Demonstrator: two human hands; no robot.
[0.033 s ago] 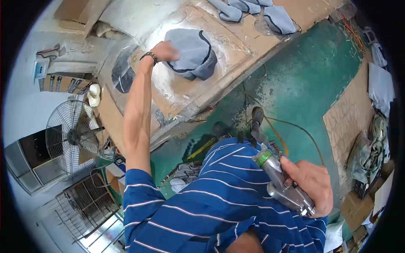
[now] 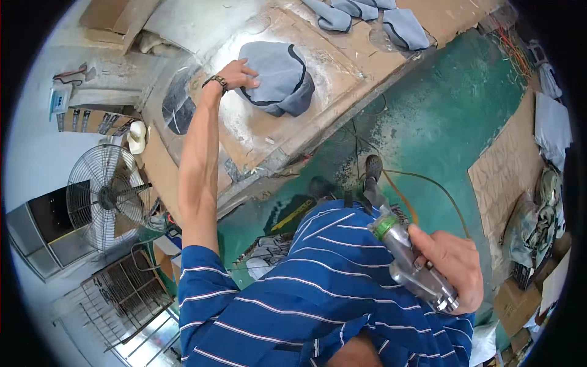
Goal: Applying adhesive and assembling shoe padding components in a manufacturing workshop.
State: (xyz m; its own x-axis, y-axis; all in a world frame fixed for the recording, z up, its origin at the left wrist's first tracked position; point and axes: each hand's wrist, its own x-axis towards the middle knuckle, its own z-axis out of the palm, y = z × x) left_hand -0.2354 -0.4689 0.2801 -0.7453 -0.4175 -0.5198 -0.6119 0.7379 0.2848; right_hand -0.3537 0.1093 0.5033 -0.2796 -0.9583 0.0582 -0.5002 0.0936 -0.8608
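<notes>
My left hand (image 2: pixel 239 74) rests with fingers spread on the left edge of a stack of grey fabric pieces (image 2: pixel 272 68) trimmed in black. The pieces lie on a cardboard-covered worktable (image 2: pixel 342 55), within a patch of white residue. In front of my chest at the lower right, my right hand (image 2: pixel 450 266) is wrapped round a metal spray gun (image 2: pixel 408 257) with a green ring near its front end. Part of its handle is hidden by my fingers.
More grey black-edged pieces (image 2: pixel 405 29) lie at the table's far right. A caged fan (image 2: pixel 108 197) stands at left. A hose (image 2: pixel 437 186) crosses the green floor (image 2: pixel 422 122). Flattened cardboard (image 2: pixel 504 177) and bags (image 2: pixel 551 129) line the right side.
My left hand was blurred by motion; now it is sharp, with its fingers spread at the stack's edge. The spray gun has barely shifted.
</notes>
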